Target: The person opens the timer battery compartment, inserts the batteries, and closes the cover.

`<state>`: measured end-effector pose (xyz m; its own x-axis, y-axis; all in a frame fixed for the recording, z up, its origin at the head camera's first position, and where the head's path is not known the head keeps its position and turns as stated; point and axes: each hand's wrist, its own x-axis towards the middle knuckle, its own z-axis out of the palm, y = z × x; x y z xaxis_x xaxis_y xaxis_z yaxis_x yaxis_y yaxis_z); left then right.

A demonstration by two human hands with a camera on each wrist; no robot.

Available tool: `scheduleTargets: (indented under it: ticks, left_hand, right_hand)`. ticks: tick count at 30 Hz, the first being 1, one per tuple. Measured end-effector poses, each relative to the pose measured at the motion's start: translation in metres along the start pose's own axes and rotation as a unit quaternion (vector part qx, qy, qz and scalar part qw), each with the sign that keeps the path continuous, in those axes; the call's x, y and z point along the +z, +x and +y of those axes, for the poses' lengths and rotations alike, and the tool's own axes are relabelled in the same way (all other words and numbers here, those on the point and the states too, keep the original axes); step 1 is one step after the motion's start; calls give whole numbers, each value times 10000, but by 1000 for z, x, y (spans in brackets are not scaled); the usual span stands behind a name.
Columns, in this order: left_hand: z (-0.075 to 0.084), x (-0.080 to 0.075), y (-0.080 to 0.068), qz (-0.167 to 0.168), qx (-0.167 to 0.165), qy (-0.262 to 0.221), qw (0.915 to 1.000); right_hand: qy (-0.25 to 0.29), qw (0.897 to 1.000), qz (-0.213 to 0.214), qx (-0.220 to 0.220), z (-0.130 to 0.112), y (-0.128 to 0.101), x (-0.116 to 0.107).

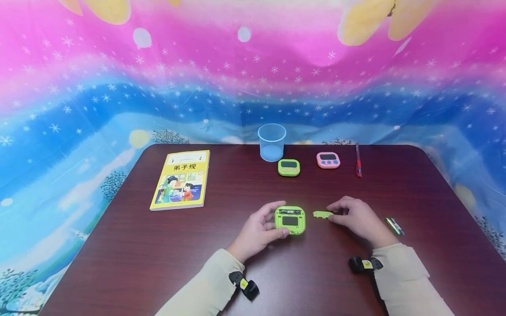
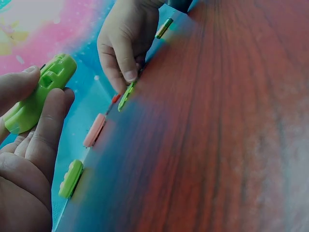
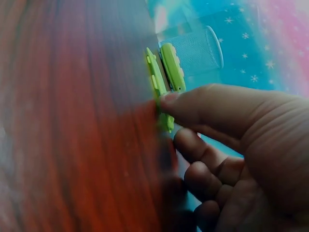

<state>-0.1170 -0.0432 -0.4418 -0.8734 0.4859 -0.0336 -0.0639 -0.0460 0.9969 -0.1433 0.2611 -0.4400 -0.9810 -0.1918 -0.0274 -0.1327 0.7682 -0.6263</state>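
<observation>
Three timers (image 1: 290, 220), one pen (image 1: 358, 160)

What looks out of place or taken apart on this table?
The green timer in the left hand lies back-up with its battery bay open; its cover is off, pinched by the right hand. A battery lies loose beside it.

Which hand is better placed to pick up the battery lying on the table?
Probably the right hand: the battery lies just beside it, while the left hand holds the green timer.
</observation>
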Motion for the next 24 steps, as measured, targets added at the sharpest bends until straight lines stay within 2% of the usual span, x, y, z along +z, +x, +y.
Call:
scheduleTargets:
  ticks: [4,8,11,17,24]
  left_hand:
    - [0,0,0,5,-17,14,10000]
    - [0,0,1,13,-35,10,10000]
    - [0,0,0,18,-58,35,10000]
    - [-1,0,-1,24,-20,79,10000]
    - [0,1,0,42,38,27,10000]
  right_hand:
    - [-97,9999,-11,27,0,0,1]
    - [69,9997,-80,222,1,1,0]
    - [315,9988,-79,365,1,1,0]
    - [793,9964,15,305,-6,-1,-1]
    - [1716,9847,33,296,-22,-4,-3]
